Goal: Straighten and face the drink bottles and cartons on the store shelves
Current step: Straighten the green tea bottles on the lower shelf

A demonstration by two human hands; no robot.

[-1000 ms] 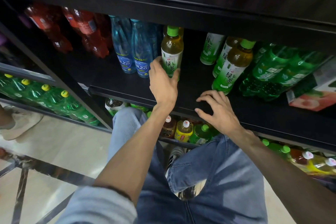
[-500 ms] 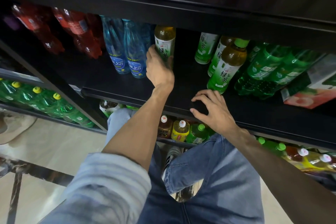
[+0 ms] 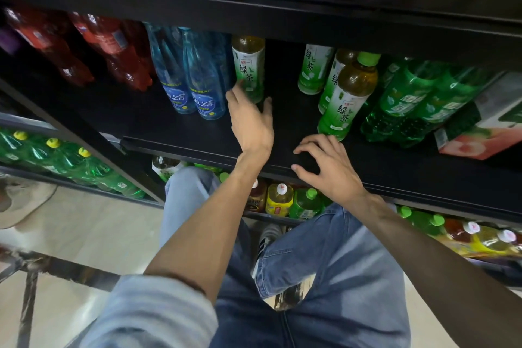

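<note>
My left hand (image 3: 251, 124) is spread wide beside the tea bottle (image 3: 248, 68), centre frame; right hand (image 3: 329, 169) holds nothing; I turn labels outward gently.

Black shelving (image 3: 197, 147) w/ dark boards; pale glossy floor (image 3: 93, 237); metal frame (image 3: 56, 268) bottom-left.

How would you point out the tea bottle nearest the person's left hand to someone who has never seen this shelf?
Find the black middle shelf and its two blue water bottles. Just right of them stands a green tea bottle, at the left hand. Unlike the other green teas, it stands alone, an empty gap on its right.
</note>
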